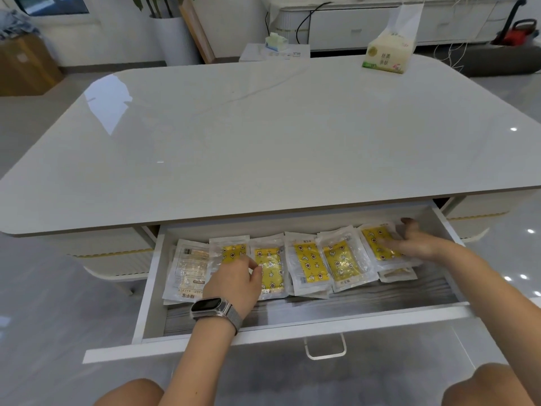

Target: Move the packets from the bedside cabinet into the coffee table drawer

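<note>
Coffee table drawer (pixel 152 288) pulled open beneath glossy white tabletop (pixel 263 136). Row of yellow-printed packets (pixel 307 263) laid overlapping along drawer's back edge, from left wall to right wall. Left hand (pixel 237 281), smartwatch (pixel 209 308) at wrist, rested on packets near left end, fingers curled, packet edge seemingly pinched. Right hand (pixel 415 243) laid flat on rightmost packet (pixel 377 240) at back right corner, fingers extended, nothing gripped. Tissue pack (pixel 388 52) seen at tabletop's far right edge.
</note>
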Demonstrator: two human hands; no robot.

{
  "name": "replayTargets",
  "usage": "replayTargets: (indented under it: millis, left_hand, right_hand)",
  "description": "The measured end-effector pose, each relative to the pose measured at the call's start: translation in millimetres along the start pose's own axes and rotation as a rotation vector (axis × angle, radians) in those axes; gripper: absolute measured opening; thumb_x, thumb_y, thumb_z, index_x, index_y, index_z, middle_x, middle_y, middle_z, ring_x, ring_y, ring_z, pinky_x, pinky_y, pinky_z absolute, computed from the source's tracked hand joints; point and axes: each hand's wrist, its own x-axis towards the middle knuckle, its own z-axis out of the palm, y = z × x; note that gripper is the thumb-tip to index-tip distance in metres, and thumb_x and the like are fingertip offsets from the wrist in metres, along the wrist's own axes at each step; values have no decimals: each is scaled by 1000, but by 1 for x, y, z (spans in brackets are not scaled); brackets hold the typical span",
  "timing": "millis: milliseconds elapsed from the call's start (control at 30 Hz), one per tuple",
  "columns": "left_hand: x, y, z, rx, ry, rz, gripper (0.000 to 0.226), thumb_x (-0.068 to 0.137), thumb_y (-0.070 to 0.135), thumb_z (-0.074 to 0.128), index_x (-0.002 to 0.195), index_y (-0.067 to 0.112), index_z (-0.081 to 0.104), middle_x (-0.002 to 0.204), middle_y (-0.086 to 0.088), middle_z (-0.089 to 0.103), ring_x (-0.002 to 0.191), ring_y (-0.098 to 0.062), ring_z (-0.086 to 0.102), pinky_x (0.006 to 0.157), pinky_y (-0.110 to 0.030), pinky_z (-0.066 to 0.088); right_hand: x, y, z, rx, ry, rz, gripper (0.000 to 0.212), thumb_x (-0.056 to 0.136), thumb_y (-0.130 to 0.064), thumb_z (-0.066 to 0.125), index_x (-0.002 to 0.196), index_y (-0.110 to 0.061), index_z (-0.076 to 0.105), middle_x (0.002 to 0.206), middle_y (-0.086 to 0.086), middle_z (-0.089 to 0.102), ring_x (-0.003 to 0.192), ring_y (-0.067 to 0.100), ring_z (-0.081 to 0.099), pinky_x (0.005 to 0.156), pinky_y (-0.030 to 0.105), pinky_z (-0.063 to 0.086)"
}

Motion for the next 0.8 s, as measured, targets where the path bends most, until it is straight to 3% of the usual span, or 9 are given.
replayTargets:
  millis: [67, 133, 167, 233, 300, 400, 533, 700, 800]
  left_hand:
    - [-1, -1, -2, 2, -17, -7, 24, 97, 41, 42, 106, 28, 61, 74, 10, 61, 74, -14, 64, 64, -27, 52]
    - [-2, -2, -6, 2, -8, -11, 23, 96, 44, 43, 99, 29, 61, 72, 11, 59, 75, -14, 63, 64, -27, 52]
    - [-3, -1, -9, 0, 6, -10, 23, 96, 45, 44, 94, 29, 60, 73, 11, 61, 76, -14, 63, 64, -27, 52]
    - [-5, 0, -13, -9, 37, -11, 22, 94, 48, 46, 83, 33, 57, 74, 10, 64, 75, -13, 62, 62, -26, 49]
    - [-7, 3, -15, -11, 51, -14, 24, 92, 51, 47, 78, 33, 55, 72, 11, 62, 72, -11, 61, 57, -24, 44]
    - [-7, 3, -14, -23, 47, -13, 27, 90, 54, 49, 75, 32, 55, 70, 10, 62, 70, -10, 60, 56, -24, 44]
    - [-8, 3, -14, -33, 78, -9, 31, 89, 56, 49, 71, 31, 55, 67, 10, 59, 68, -10, 59, 56, -23, 44]
    - [-12, 3, -23, -111, 249, 32, 34, 86, 55, 52, 63, 29, 52, 58, 10, 54, 61, -9, 55, 54, -24, 43]
    - [-16, 5, -30, -146, 358, 54, 35, 85, 51, 55, 60, 26, 53, 53, 10, 53, 57, -9, 54, 51, -24, 41]
  right_hand:
    - [-30, -12, 2, -170, 244, -171, 75, 88, -42, 63, 147, -12, 28, 146, 12, 40, 133, 32, 40, 106, 40, 38]
    - [-86, -26, 21, -54, 488, -477, 37, 84, -39, 67, 116, -23, 60, 110, -4, 64, 101, 19, 60, 83, 27, 47]
    - [-117, -31, 34, 57, 504, -572, 18, 81, -45, 69, 91, -31, 65, 85, -11, 67, 77, 9, 61, 67, 18, 45]
    - [-168, -42, 61, 105, 297, -572, 44, 68, -72, 61, 60, -29, 64, 54, -10, 62, 51, 8, 56, 50, 12, 39]
    - [-187, -40, 89, -58, 67, -523, 48, 57, -90, 44, 55, -46, 65, 54, -25, 61, 58, -1, 59, 56, 10, 42]
    - [-180, -33, 123, -81, 89, -545, 13, 61, -83, 46, 66, -75, 54, 65, -47, 57, 80, -11, 62, 75, 8, 47]
    - [-170, -39, 136, -5, 174, -483, 23, 73, -65, 60, 53, -72, 53, 62, -40, 60, 74, -5, 64, 70, 11, 46]
    - [-153, -50, 137, 43, 296, -498, 18, 76, -57, 67, 75, -68, 53, 66, -34, 65, 71, -5, 65, 67, 22, 52]
    - [-133, -59, 137, 106, 369, -488, 9, 77, -52, 70, 72, -45, 70, 61, -20, 69, 61, 0, 65, 60, 27, 53]
